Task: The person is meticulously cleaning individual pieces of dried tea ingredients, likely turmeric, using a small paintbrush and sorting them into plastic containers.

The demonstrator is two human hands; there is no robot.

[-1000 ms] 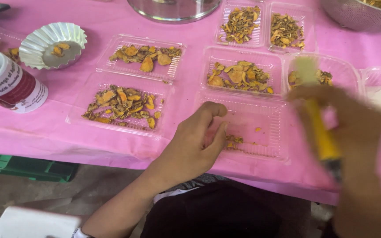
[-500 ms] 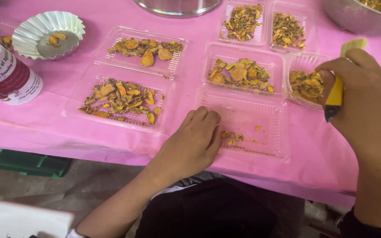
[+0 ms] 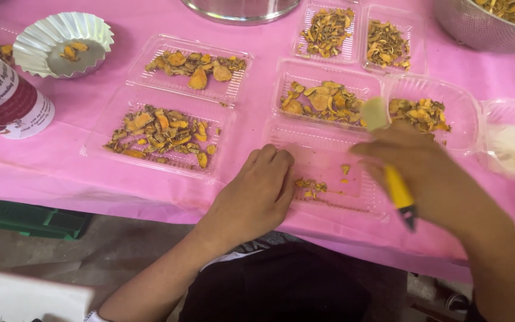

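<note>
Far left there's a white-and-maroon printed mug [image 3: 4, 95] and a crinkled white foil cup [image 3: 62, 43], both well away from the action. The left hand [image 3: 256, 194] rests curled, palm down, on the near edge of the clear, nearly empty plastic tray [image 3: 329, 176], holding nothing. The few orange slice bits [image 3: 311, 187] lie just right of its fingertips. The right hand [image 3: 430, 179] is closed around a yellow-handled brush [image 3: 388, 155], whose long axis tilts up-left, pale head over the tray's far edge.

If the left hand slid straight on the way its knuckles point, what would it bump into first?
The left hand rests at the near clear tray's left edge, curled fingers aimed right. Going on, it would probably first meet the few orange slices lying in that tray, though depth is hard to judge.
</note>
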